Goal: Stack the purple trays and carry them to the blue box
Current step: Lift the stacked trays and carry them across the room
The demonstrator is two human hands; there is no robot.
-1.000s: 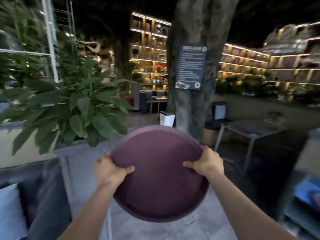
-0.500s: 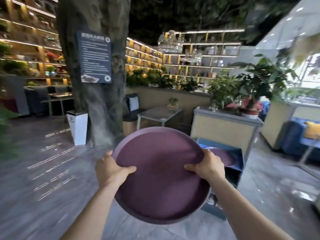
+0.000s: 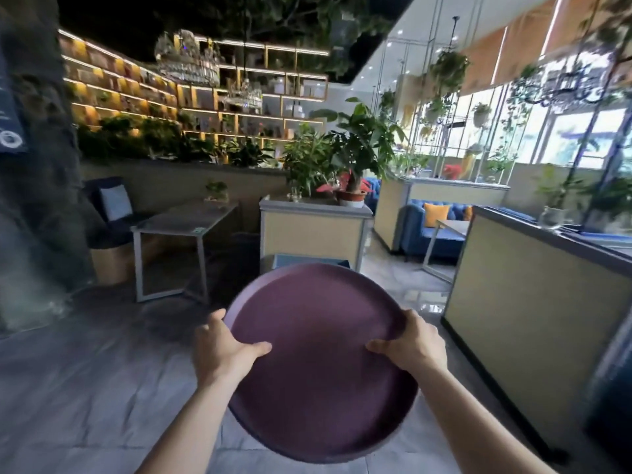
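Note:
I hold the round purple trays [image 3: 321, 364] level in front of me, above the floor. My left hand [image 3: 222, 347] grips the left rim with the thumb on the top surface. My right hand [image 3: 410, 343] grips the right rim the same way. How many trays are in the stack I cannot tell from above. Just past the far rim, a strip of the blue box [image 3: 307, 261] shows; the trays hide the rest of it.
A beige planter cabinet [image 3: 313, 234] with potted plants stands behind the blue box. A metal-framed table [image 3: 178, 220] is to the left, a long beige partition [image 3: 533, 309] to the right. A thick tree trunk [image 3: 34, 200] fills the left edge. Grey tiled floor lies below.
My view has swung right: the tree trunk slid to the left edge and the blue box now sits straight ahead behind the trays. Both hands keep the same grip.

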